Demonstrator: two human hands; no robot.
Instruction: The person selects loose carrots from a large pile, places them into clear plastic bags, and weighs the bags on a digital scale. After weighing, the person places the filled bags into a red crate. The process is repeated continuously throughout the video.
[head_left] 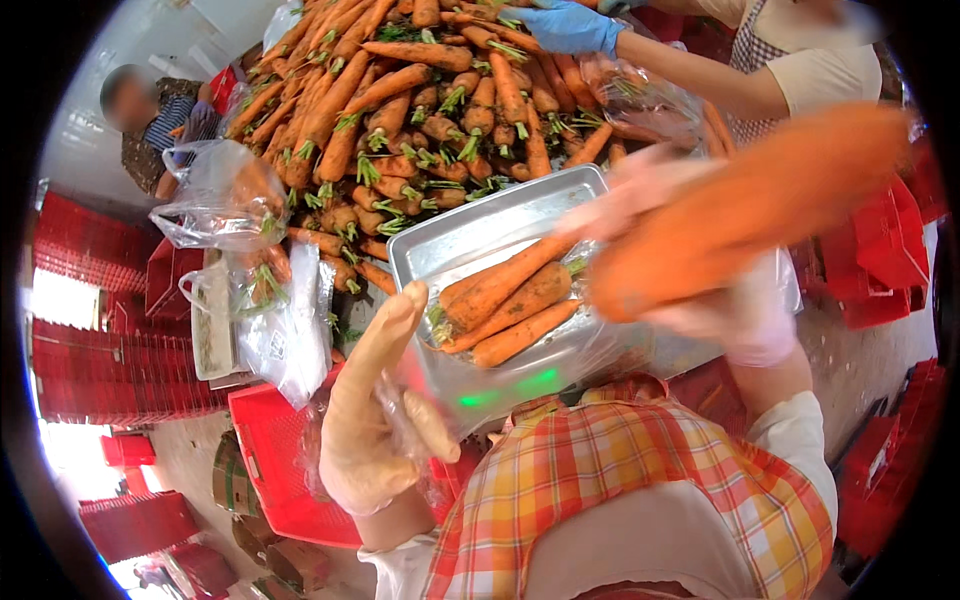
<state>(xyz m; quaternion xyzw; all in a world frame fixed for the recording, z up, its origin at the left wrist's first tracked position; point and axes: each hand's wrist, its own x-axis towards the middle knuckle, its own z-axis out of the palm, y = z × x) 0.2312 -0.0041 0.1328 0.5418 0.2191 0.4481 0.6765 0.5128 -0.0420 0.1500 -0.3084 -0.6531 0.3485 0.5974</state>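
Observation:
My left hand [370, 430], in a pale glove, is raised in front of the tray, fingers stretched up and thumb apart. Clear plastic bag film [403, 408] runs between thumb and fingers, seemingly held there. Above the tray's right side, my gloved right hand [745, 318] grips large orange carrots [740, 215]; motion smears them, so their number is unclear. Several carrots [515, 300] lie in the shallow metal tray [420, 240], their tips to the right or upward. Green lights glow at the tray's near side.
Beyond the tray rises a big heap of carrots [480, 100]. A co-worker's blue-gloved hand [575, 27] touches it; another person [160, 120] stands far left. Filled plastic bags [225, 195] and flat bags [290, 330] lie left. A red crate [275, 470] sits below; stacked red crates [120, 370] flank.

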